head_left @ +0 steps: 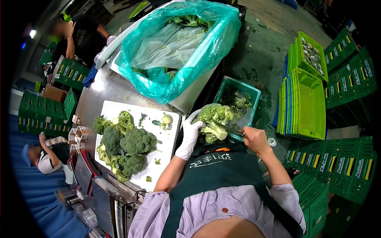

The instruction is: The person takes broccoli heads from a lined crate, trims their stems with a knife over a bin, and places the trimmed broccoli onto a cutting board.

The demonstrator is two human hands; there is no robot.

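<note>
- At the left edge, dark green perforated plastic crates (pixel 29 113) stood in rows.
- Left of centre, a flat white foam tray (pixel 166 147) held dark green broccoli heads (pixel 138 142) and loose trimmings.
- At upper centre, a white foam box (pixel 194 93), lined with a translucent teal plastic bag (pixel 131 71), contained broccoli pieces (pixel 190 20) and a clear plastic sheet (pixel 166 47).
- At centre, the white-gloved left hand (pixel 190 135) gripped a pale-stemmed green broccoli head (pixel 216 115).
- Behind it, a rectangular teal plastic tub (pixel 243 85) held leafy green scraps (pixel 241 100).
- Right of centre, the bare right hand's (pixel 256 139) fingers were closed around a knife (pixel 228 128), its blade at the stem.
- At upper right, a lime-green plastic crate (pixel 324 65) held small greyish items (pixel 311 55), too small to identify.
</note>
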